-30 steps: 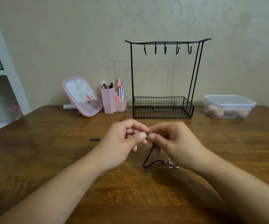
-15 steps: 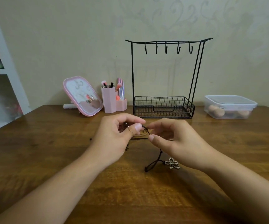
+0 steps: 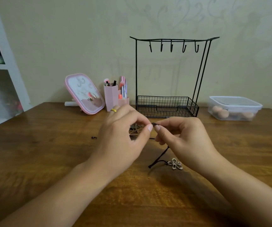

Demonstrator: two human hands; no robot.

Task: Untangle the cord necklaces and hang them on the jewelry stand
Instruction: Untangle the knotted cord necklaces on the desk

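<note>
**Knot in hand, hooks bare**

A person works at a tangle of cords (image 3: 136, 131) over a wooden table (image 3: 50, 153), with none yet hung. The stand (image 3: 173, 76) at the back of the table shows five hooks (image 3: 171, 46) with nothing on them, and its wire basket looks empty too; by that measure the job appears to be in its early stage, with the untangling under way and all the hanging left to do.

The left hand (image 3: 122, 136) is closed to a pinch, thumb and forefinger meeting on a small dark knot (image 3: 153, 124). The right hand (image 3: 182, 136) pinches the same knot from the other side, its other fingers curled in. A black cord (image 3: 159, 157) drops from beneath the right hand to the table, where a flower pendant (image 3: 175, 164) lies. More cord, brownish, is bunched behind the left hand, mostly hidden, so how many necklaces are snarled cannot be told. A short dark bit (image 3: 94, 137) lies apart, to the left.
</note>
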